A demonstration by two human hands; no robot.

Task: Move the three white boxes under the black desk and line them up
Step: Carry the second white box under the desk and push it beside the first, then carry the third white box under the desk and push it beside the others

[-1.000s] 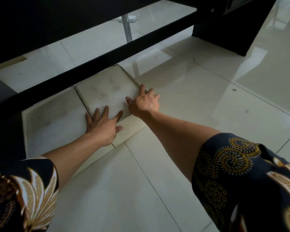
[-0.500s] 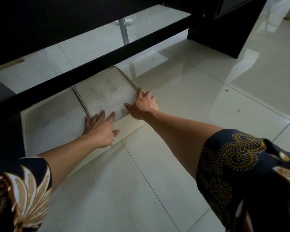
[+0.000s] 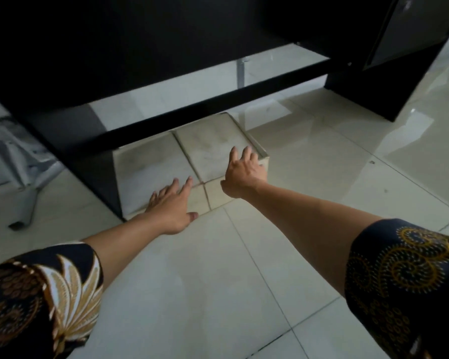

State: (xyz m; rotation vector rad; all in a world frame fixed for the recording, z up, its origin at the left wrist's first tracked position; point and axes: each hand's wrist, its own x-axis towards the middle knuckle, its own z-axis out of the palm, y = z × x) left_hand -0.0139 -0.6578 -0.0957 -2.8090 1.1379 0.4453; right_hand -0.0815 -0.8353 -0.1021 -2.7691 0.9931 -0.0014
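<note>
Both my hands are spread flat, gripping nothing: left hand [image 3: 172, 203] on the near box [image 3: 151, 164], right hand [image 3: 244, 172] on the second box [image 3: 213, 141], both side by side beneath the desk [image 3: 140, 47] straight ahead.

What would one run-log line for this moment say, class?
left hand: open, flat on left white box | right hand: open, on right white box | boxes: side by side under black desk | third box: not visible

Single head cam, looks fwd and down, near floor [image 3: 192, 281], facing black desk [image 3: 140, 47]
</note>
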